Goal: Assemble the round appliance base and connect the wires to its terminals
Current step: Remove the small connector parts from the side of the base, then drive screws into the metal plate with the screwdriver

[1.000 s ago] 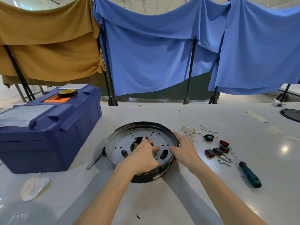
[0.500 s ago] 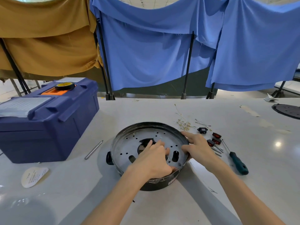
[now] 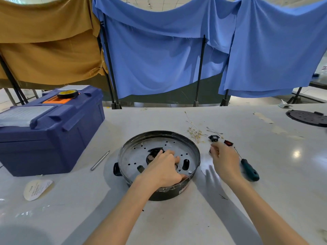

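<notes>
The round black appliance base (image 3: 159, 134) sits in the middle of the table with a perforated metal plate (image 3: 134, 156) inside it. My left hand (image 3: 162, 170) holds it, bent fingers down by the plate's centre openings and thumb at the near rim. My right hand (image 3: 223, 160) hovers blurred over small parts to the right of the base, fingers spread, and I see nothing in it. Thin wires (image 3: 194, 132) lie behind those parts, beside a black socket (image 3: 213, 138) and a red switch (image 3: 228, 143). A small screw (image 3: 190, 172) sits in the plate near the right rim.
A green-handled screwdriver (image 3: 249, 169) lies right of my right hand. A metal rod (image 3: 100, 160) lies left of the base. A blue toolbox (image 3: 49, 138) with a tape roll (image 3: 68, 93) stands at the left, a paper label (image 3: 37, 189) before it. Another black disc (image 3: 307, 117) lies far right.
My right hand has let go of the base's right rim and moved right, over the small parts. My left hand stays on the plate.
</notes>
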A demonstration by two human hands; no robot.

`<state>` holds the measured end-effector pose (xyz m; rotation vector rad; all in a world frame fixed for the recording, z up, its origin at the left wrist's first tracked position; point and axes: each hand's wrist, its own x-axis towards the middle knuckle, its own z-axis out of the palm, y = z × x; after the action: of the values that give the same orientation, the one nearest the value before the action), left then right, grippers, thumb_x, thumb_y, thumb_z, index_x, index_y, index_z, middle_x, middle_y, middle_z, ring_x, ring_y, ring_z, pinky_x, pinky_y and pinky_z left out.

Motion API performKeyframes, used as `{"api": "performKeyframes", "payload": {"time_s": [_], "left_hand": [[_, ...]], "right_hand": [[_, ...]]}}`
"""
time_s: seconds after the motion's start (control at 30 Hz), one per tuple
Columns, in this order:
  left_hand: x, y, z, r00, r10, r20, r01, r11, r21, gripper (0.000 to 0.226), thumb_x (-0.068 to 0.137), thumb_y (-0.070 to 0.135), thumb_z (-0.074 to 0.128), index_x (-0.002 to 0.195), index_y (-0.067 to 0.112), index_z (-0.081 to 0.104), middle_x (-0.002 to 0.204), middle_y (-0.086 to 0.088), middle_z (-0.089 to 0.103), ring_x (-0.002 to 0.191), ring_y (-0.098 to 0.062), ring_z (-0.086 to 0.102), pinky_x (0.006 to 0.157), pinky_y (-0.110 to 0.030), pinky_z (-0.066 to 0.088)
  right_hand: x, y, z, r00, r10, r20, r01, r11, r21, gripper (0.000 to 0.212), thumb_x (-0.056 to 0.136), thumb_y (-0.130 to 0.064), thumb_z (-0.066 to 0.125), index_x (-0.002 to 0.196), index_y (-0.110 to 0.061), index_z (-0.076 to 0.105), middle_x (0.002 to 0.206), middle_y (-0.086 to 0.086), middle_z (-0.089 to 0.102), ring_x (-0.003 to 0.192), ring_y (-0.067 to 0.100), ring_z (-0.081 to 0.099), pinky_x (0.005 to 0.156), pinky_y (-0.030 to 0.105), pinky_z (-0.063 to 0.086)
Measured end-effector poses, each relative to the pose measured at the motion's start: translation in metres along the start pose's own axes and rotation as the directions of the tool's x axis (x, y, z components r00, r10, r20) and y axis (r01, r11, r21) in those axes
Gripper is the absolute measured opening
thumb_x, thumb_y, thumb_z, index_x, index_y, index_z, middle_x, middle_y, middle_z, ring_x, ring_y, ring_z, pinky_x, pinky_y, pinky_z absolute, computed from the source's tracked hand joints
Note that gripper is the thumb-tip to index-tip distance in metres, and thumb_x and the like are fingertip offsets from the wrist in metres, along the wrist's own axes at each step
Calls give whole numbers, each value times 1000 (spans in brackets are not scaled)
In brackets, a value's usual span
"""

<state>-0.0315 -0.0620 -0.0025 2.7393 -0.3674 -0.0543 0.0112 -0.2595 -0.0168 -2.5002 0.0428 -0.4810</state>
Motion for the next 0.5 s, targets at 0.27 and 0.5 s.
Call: {"api": "performKeyframes", "payload": {"time_s": [0.27,0.5], "left_hand": [[-3,3,-4,1000,-20,22,20,1000,6,63,90,51,60,135,8,51,142,-2,39,143,-25,22,120,-34,3],[-4,3,-4,996,-63,56,65,997,-37,69,88,50,62,144,13,45,150,-1,33,146,-30,14,117,-43,16]], "right_hand": [[-10,32,-8,965,259,35,-189,785,-590,33,86,1,53,117,-11,54,124,12,45,116,34,42,94,46,39],[-7,38,-8,986,139,-87,-164,825,-541,39,84,3,54,122,-5,45,115,13,57,106,32,54,84,33,40]]}}
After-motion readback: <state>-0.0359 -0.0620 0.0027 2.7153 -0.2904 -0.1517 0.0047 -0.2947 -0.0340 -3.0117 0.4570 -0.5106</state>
